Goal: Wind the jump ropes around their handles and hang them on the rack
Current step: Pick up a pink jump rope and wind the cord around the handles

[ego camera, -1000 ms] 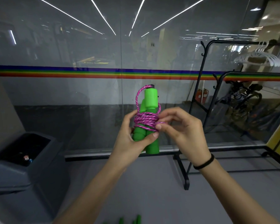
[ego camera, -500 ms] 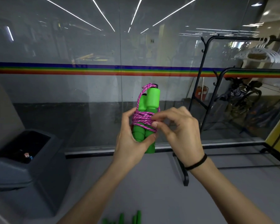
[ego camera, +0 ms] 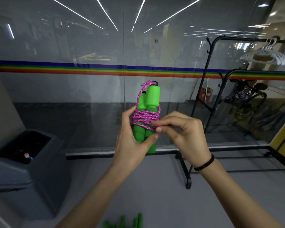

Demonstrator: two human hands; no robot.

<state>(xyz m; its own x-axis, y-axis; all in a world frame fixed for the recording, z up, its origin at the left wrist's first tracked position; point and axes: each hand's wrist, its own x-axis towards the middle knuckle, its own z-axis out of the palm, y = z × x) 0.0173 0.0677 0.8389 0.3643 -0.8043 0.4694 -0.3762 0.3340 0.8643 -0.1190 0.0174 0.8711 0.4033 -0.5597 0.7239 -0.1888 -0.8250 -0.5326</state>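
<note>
Two bright green foam handles (ego camera: 152, 97) stand upright side by side, bound by several turns of pink braided rope (ego camera: 145, 116). My left hand (ego camera: 130, 142) grips the lower part of the handles from the left. My right hand (ego camera: 183, 130) pinches the rope at the bottom of the coil with thumb and forefinger. One rope strand loops up over the handle tops. The black metal rack (ego camera: 209, 89) stands to the right, past my right hand.
A dark grey bin (ego camera: 23, 165) sits at the lower left. A glass wall with a rainbow stripe (ego camera: 89, 69) faces me. White hangers (ego camera: 268, 55) hang on the rack's top bar. More green handles (ego camera: 130, 222) lie on the floor at the bottom edge.
The bundle has risen slightly and tilted. My right hand's fingers slid from the middle of the coil down to its lower right edge, still pinching the rope.
</note>
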